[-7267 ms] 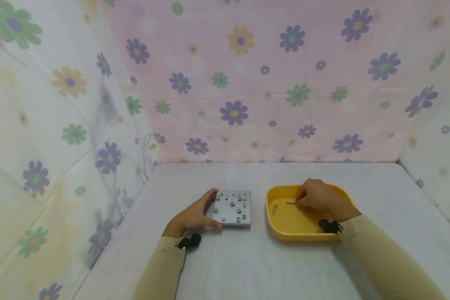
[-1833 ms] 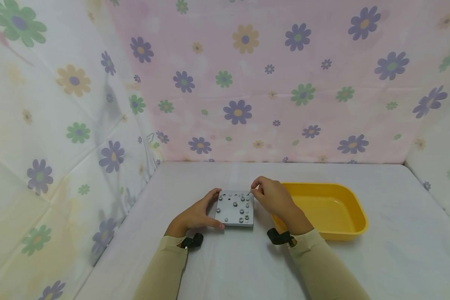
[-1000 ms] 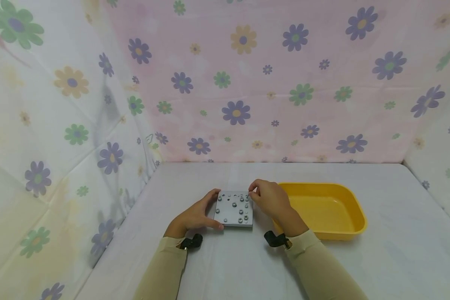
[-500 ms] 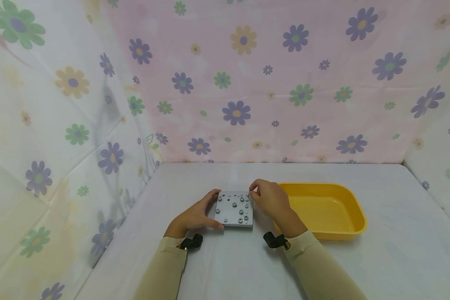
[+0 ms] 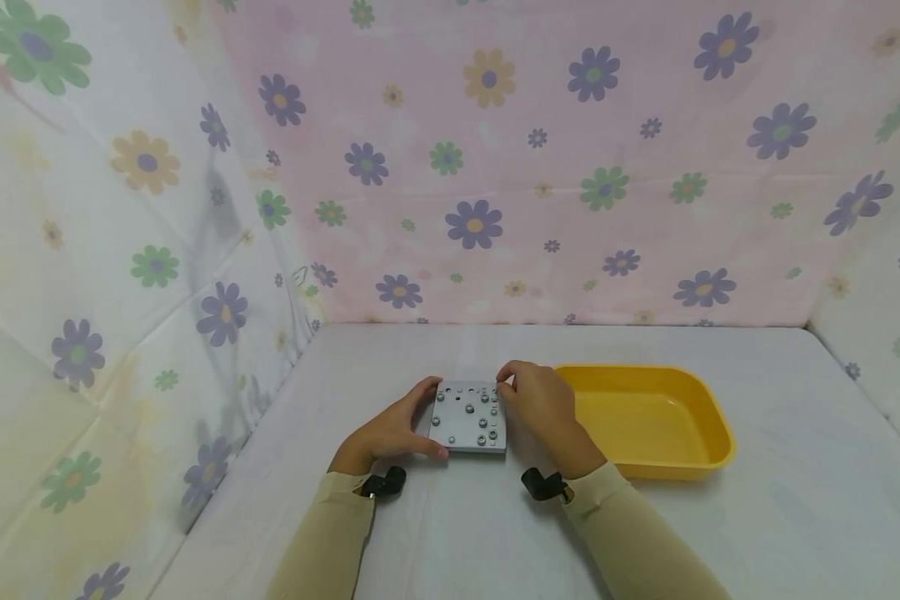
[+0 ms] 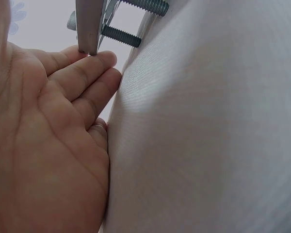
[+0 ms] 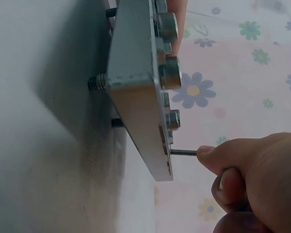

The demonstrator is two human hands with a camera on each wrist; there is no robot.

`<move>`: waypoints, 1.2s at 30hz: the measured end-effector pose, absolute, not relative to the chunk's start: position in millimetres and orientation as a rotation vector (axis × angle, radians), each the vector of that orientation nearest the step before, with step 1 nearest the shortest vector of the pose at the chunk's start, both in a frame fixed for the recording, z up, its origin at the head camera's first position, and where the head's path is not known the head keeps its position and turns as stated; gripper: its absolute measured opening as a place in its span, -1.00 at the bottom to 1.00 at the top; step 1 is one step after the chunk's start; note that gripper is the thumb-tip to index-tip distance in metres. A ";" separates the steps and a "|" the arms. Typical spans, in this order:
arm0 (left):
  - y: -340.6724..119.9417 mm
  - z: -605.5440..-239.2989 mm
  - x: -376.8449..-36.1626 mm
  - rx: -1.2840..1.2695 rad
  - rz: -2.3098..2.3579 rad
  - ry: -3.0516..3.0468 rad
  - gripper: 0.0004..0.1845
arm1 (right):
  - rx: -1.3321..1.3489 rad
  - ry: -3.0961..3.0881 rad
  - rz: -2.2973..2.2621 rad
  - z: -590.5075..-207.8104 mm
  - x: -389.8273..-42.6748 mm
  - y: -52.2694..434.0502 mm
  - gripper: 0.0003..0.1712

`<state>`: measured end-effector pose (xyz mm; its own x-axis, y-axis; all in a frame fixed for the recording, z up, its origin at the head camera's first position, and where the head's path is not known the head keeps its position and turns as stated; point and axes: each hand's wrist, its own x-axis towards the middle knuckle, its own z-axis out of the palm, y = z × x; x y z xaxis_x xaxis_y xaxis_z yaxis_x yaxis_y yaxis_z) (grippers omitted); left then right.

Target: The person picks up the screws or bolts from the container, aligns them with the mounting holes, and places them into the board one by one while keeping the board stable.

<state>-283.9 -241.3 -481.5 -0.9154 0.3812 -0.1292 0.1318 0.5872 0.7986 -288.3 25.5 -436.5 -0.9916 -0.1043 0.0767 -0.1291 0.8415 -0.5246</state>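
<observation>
A grey metal plate (image 5: 468, 417) with several bolts in it rests on the white table. My left hand (image 5: 390, 429) grips its left edge, thumb at the front corner, fingers (image 6: 82, 73) against the plate's edge (image 6: 89, 24). Bolt shafts (image 6: 121, 36) stick out under the plate. My right hand (image 5: 532, 396) pinches a thin screw (image 7: 183, 152) at the plate's far right corner. In the right wrist view the screw's tip sits in a hole of the plate (image 7: 136, 77), among bolt heads (image 7: 170, 73).
A yellow tray (image 5: 648, 417) stands just right of my right hand; nothing shows inside it. Flowered cloth walls close the table at the back and on both sides. Bare white table lies in front of the plate.
Seven seconds ago my right hand was in the yellow tray at a thin screw. It now holds the screw at the plate's far right corner, and has hardly moved over the last second.
</observation>
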 end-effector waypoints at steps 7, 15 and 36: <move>-241.0 -478.9 -284.0 0.438 1.236 2.531 0.35 | 0.164 -2.947 0.813 -435.4 -284.8 21.5 -0.85; -242.1 -479.8 -285.2 0.427 1.236 2.533 0.35 | 0.155 -2.944 0.781 -435.2 -284.8 20.2 -0.86; -243.1 -481.1 -285.9 0.425 1.218 2.537 0.34 | 0.208 -2.956 0.949 -423.7 -281.6 26.8 -0.80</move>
